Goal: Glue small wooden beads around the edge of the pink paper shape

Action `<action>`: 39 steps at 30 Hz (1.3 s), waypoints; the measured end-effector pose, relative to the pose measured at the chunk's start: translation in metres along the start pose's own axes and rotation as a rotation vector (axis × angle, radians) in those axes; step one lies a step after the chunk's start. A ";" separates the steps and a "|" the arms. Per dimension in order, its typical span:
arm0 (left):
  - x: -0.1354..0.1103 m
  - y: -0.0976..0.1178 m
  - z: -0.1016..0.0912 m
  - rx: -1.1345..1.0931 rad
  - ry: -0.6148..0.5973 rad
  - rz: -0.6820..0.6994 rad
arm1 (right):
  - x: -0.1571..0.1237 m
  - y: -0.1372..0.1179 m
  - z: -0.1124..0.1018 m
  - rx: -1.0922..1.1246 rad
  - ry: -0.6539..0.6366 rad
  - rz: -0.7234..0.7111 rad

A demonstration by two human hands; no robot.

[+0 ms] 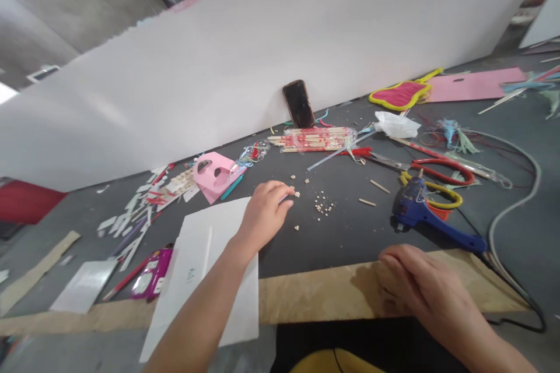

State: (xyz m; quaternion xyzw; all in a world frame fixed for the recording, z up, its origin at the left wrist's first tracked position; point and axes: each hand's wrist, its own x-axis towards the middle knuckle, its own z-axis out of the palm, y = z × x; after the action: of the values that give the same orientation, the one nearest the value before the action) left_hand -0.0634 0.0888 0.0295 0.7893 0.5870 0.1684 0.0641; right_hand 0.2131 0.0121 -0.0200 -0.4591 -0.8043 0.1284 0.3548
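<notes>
My left hand [265,214] reaches over the dark table, thumb and forefinger a little apart. Its forefinger tip is at a tiny pale flower-shaped piece [297,194], touching or almost touching it. A few similar pieces lie close by, and a loose cluster of tiny pale beads [324,205] is spread to the right of the fingertips. Under my left forearm is a white sheet [192,262] with small handwriting. My right hand [422,282] is curled closed above the brown strip along the table's near edge; whatever its fingers may hold is hidden.
A blue glue gun [433,218] with a trailing cord and red-handled scissors [406,164] lie at right. Wrapped sticks [317,139] lie below a phone [299,104] leaning on the white partition [245,58]. Pink cut card [214,175], scraps and a magenta case [153,273] are at left.
</notes>
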 end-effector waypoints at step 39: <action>-0.028 0.049 0.023 -1.697 -0.066 -0.652 | 0.009 0.065 -0.027 -0.702 0.009 0.190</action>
State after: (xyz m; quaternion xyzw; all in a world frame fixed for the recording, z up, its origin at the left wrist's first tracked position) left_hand -0.0186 0.0493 0.0173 0.2764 0.4580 0.4949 0.6848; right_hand 0.2709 0.0515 -0.0314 -0.6263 -0.7515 -0.1251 0.1654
